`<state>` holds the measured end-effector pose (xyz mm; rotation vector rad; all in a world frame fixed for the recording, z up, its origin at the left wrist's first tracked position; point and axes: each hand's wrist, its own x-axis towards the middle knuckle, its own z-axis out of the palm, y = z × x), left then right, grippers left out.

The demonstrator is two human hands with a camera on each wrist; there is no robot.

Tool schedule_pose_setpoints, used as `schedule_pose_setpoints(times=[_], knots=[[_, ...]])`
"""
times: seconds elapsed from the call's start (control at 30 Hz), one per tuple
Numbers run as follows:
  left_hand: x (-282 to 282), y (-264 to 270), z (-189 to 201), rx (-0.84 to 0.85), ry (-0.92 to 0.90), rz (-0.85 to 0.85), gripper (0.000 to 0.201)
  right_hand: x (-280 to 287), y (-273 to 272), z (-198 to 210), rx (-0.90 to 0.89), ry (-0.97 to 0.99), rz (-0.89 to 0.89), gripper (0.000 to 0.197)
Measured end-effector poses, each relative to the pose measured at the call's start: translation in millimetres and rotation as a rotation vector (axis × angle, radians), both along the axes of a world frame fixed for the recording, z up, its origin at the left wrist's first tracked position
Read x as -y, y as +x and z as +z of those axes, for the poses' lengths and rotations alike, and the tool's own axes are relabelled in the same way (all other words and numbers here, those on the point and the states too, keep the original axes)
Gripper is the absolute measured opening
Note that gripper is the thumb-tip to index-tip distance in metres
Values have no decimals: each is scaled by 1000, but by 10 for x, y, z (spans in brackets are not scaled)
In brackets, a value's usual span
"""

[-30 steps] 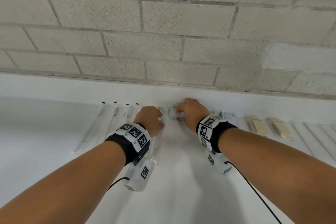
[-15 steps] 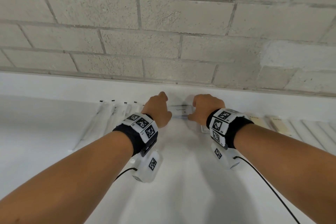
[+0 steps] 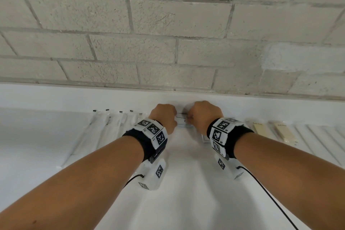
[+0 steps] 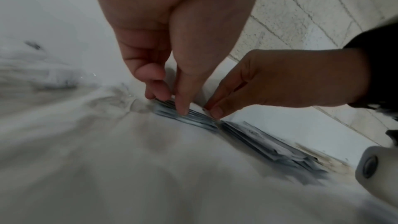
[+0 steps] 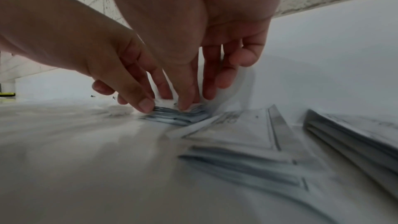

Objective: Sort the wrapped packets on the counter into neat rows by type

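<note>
Both hands meet at the back of the white desk (image 3: 186, 183), close under the block wall (image 3: 168, 43), with a small stack of toothpaste packets (image 3: 183, 120) held between them. The left hand (image 3: 164, 117) has its fingers curled down, thumb and fingertips (image 4: 183, 108) pinching the stack's left end; the right hand (image 3: 203, 115) does likewise on the right end, thumb at the near edge and fingers bent over the top. The stack lies flat on the desk, its edges nearly even. Just right of the right hand, partly under its wrist, lie more flat white packets (image 5: 237, 125) in loose stacks. Further right sit beige packets (image 3: 283, 133). Left of the left hand, long clear-wrapped packets (image 3: 104, 127) lie side by side.
</note>
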<state>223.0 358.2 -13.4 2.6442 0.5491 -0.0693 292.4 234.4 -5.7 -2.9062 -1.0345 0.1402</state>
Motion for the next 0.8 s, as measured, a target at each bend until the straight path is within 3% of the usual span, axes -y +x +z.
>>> schedule_pose_setpoints(times=[0.53,0.8], knots=[[1,-2,-7,9,-16,27,38,-11,-40,22,101,-121,179,27],[-11,-34,16,10,28,1,44,-45,-52,30,127,-138,103,15]])
